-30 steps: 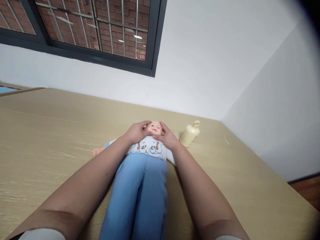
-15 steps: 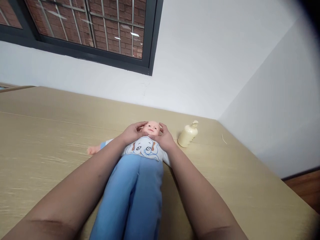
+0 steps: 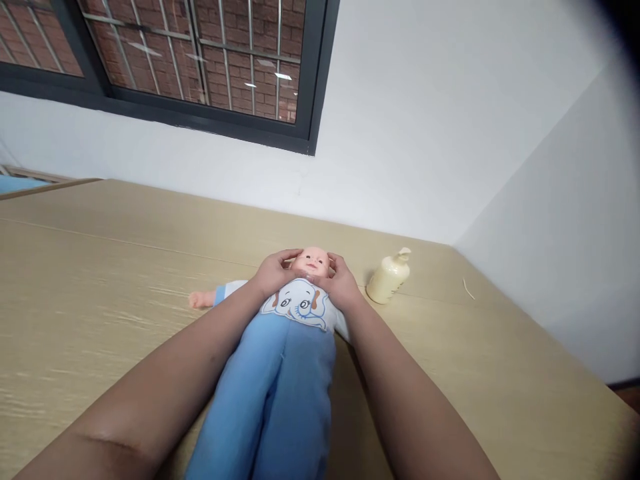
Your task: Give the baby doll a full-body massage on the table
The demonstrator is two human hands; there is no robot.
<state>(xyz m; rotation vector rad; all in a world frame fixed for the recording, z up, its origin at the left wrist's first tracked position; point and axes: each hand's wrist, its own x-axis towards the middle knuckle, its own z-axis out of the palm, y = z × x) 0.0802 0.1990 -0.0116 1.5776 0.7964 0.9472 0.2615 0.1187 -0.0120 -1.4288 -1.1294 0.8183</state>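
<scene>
I see a doll (image 3: 293, 343) lying on its back on the table (image 3: 125, 260), legs toward the person. The left hand (image 3: 275, 273) and the right hand (image 3: 343, 281) are half curled, one on each side of the doll's head (image 3: 315, 261). They hold it between them, with the thumbs by its chin. I can't quite tell how hard they squeeze. The doll has blue pants (image 3: 280, 393) and an elephant picture (image 3: 297, 303) on its top. A yellow bottle (image 3: 389, 280) stands near the right hand.
</scene>
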